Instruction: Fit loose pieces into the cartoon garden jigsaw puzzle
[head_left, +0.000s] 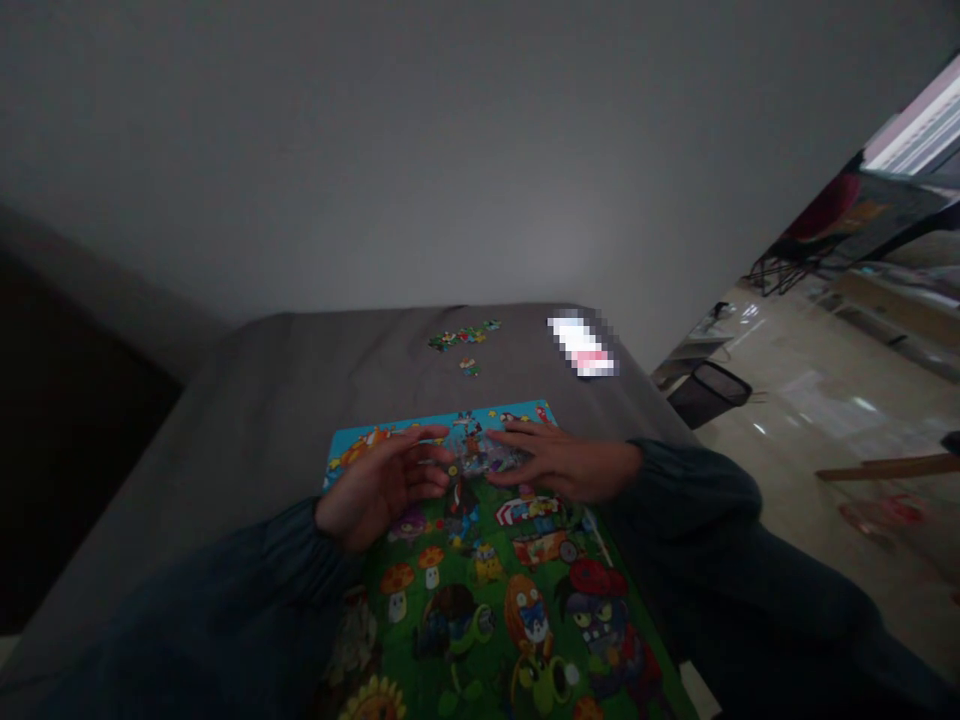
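A colourful jigsaw puzzle (487, 565) printed with cartoon plants and monster figures lies flat in front of me, its blue top edge pointing away. My left hand (390, 482) is over the upper left of the puzzle, fingers bent loosely inward and apart, with nothing seen in them. Over the upper right, my right hand (559, 462) has its fingers spread toward the left hand; no held thing shows. Between both sets of fingertips is a greyish part of the picture, too dim to make out. Each forearm covers part of a puzzle side.
Several loose puzzle pieces (466, 335) lie in a strip beyond the puzzle, with a small group (469, 367) nearer. A bright-screened phone (581, 345) rests at the back right of the grey-covered table (262, 400). A wall stands behind; a dark basket (709, 392) is beyond the right edge.
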